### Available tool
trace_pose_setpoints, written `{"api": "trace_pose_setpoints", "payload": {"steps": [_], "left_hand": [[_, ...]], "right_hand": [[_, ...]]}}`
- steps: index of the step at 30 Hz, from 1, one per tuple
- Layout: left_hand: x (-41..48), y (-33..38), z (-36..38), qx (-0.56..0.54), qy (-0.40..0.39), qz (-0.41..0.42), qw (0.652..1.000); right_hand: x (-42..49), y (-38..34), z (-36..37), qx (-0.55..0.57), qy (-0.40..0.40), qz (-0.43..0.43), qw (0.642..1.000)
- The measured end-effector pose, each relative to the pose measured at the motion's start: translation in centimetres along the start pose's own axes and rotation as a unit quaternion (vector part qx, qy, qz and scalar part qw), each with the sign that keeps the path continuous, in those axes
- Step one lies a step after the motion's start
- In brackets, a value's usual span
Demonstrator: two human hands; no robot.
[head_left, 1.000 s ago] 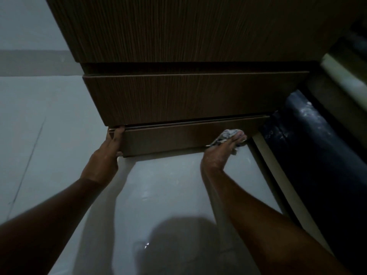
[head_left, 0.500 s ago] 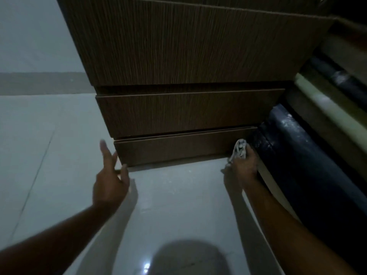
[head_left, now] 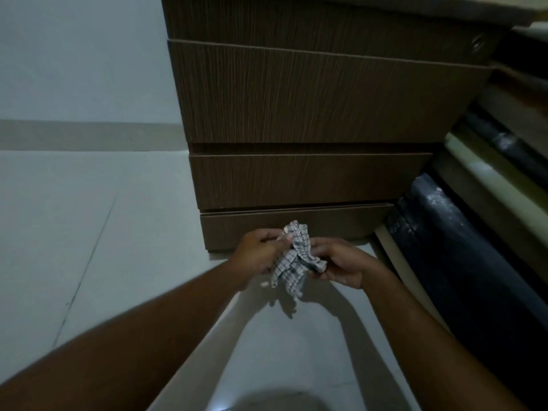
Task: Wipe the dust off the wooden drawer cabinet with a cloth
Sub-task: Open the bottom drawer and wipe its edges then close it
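The brown wooden drawer cabinet [head_left: 311, 96] stands in front of me with its drawer fronts stacked, the lowest drawer [head_left: 252, 229] just above the floor. A crumpled white checked cloth [head_left: 295, 262] hangs between my hands, a little in front of that lowest drawer. My left hand [head_left: 261, 253] pinches the cloth's upper left part. My right hand [head_left: 341, 265] holds its right side with curled fingers. Neither hand touches the cabinet.
Pale tiled floor [head_left: 89, 232] spreads to the left and below my arms. A dark rolled bundle [head_left: 462, 241] and lighter long rolls [head_left: 489, 173] lie against the cabinet's right side. A wall with a grey skirting band [head_left: 74, 134] runs behind on the left.
My left hand left the lowest drawer's corner and came across to the cloth. My right hand drew the cloth back from the drawer's right end. Both hands now hold it together.
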State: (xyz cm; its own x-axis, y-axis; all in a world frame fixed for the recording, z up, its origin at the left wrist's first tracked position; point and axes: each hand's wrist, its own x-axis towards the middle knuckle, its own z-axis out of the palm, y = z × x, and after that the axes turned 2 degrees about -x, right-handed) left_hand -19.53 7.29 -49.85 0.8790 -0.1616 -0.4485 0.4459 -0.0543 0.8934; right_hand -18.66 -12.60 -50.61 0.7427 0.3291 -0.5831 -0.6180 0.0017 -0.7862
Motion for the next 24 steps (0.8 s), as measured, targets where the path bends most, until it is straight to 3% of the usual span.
{"api": "trace_pose_setpoints", "payload": {"steps": [7, 13, 18, 24], "left_hand": [[0.8, 0.9, -1.6, -0.025, 0.097, 0.0, 0.995], [1.6, 0.1, -1.1, -0.059, 0.071, 0.005, 0.996], [2.5, 0.7, 1.8, -0.128, 0.105, 0.021, 0.986], [-1.1, 8.9, 6.2, -0.179, 0.089, -0.007, 0.98]], "right_hand": [[0.5, -0.6, 1.8, -0.063, 0.153, -0.126, 0.978], [0.7, -0.2, 2.3, -0.06, 0.192, -0.183, 0.962], [1.6, -0.8, 1.3, -0.13, 0.262, -0.235, 0.927], [-4.9, -5.8, 1.9, -0.062, 0.348, -0.268, 0.896]]}}
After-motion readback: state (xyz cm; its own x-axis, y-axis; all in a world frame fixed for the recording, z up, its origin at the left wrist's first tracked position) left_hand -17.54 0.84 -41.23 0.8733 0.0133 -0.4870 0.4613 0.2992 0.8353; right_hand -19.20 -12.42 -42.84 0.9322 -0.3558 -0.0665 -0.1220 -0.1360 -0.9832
